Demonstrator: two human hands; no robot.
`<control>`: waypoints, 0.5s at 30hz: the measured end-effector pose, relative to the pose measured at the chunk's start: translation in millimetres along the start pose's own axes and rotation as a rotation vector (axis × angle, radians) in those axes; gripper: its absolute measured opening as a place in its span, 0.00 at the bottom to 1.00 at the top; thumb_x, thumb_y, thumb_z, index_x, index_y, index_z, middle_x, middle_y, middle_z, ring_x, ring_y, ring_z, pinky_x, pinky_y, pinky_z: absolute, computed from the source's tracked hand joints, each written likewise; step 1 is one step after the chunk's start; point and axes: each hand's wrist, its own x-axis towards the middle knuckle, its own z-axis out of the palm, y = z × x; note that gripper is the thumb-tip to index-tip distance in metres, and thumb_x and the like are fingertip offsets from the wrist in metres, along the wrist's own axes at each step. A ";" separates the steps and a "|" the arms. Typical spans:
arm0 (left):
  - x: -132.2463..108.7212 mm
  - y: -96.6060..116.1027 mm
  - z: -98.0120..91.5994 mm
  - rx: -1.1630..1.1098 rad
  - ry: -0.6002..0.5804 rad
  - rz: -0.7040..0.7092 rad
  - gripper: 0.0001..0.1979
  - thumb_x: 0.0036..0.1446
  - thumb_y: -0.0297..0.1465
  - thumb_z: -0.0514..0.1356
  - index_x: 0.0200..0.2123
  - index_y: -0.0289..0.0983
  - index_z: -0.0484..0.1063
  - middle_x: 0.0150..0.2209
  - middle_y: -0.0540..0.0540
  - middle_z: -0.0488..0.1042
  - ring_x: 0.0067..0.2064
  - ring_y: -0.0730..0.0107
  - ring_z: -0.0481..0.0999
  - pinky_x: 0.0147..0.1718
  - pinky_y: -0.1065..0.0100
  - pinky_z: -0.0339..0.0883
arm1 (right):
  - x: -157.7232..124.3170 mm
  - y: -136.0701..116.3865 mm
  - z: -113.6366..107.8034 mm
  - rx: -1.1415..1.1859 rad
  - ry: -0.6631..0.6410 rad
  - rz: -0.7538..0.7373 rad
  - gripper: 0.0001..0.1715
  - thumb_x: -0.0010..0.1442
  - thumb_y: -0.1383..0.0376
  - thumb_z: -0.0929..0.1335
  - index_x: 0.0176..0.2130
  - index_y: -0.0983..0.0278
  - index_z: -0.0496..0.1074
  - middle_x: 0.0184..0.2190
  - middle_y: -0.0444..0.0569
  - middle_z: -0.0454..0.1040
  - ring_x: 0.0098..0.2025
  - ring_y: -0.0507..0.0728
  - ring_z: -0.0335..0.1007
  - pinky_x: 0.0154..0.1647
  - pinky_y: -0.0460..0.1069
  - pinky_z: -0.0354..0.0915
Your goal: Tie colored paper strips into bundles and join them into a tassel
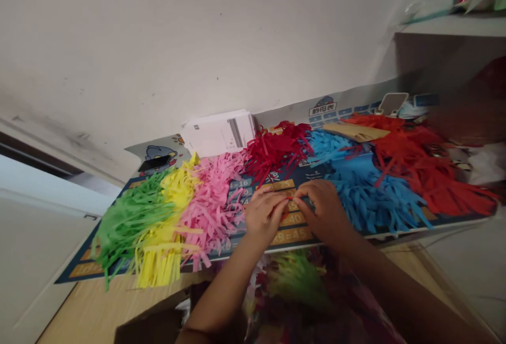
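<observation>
My left hand and my right hand meet above the middle of the printed mat. Both are closed, thumbs and fingertips pinching a small red strip, mostly hidden by the fingers. Left of my hands lie fringed paper tassels: pink, yellow and green. Dark red tassels lie just beyond my fingers. Blue tassels sit beside my right hand, with orange-red tassels farther right.
A white box with a barcode leans against the wall behind the mat. A dark phone lies at the back left. One tan paper piece rests on the blue tassels. Below the table edge is a bag of colourful tassels, beside a cardboard box.
</observation>
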 end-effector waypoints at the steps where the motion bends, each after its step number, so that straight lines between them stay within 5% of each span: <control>1: -2.1 1.1 -0.2 0.004 -0.001 0.004 0.06 0.63 0.30 0.61 0.36 0.42 0.79 0.35 0.49 0.84 0.36 0.68 0.84 0.50 0.58 0.74 | -3.1 -1.9 -1.5 -0.006 -0.001 -0.006 0.07 0.65 0.65 0.64 0.34 0.59 0.69 0.34 0.48 0.76 0.41 0.60 0.70 0.49 0.57 0.57; 7: -11.9 6.6 -3.0 -0.063 0.001 0.043 0.06 0.62 0.26 0.62 0.37 0.42 0.78 0.36 0.50 0.84 0.37 0.69 0.84 0.56 0.56 0.68 | -17.5 -8.9 -5.5 -0.068 -0.001 -0.001 0.06 0.65 0.65 0.64 0.35 0.59 0.69 0.34 0.48 0.76 0.40 0.59 0.70 0.49 0.57 0.56; 15: -20.8 24.3 -6.1 -0.139 -0.205 -0.113 0.07 0.62 0.34 0.63 0.32 0.38 0.76 0.32 0.47 0.82 0.37 0.66 0.81 0.50 0.59 0.71 | -31.9 -20.1 -24.5 -0.064 -0.090 -0.033 0.11 0.68 0.63 0.63 0.34 0.61 0.70 0.35 0.48 0.77 0.42 0.58 0.71 0.49 0.56 0.57</control>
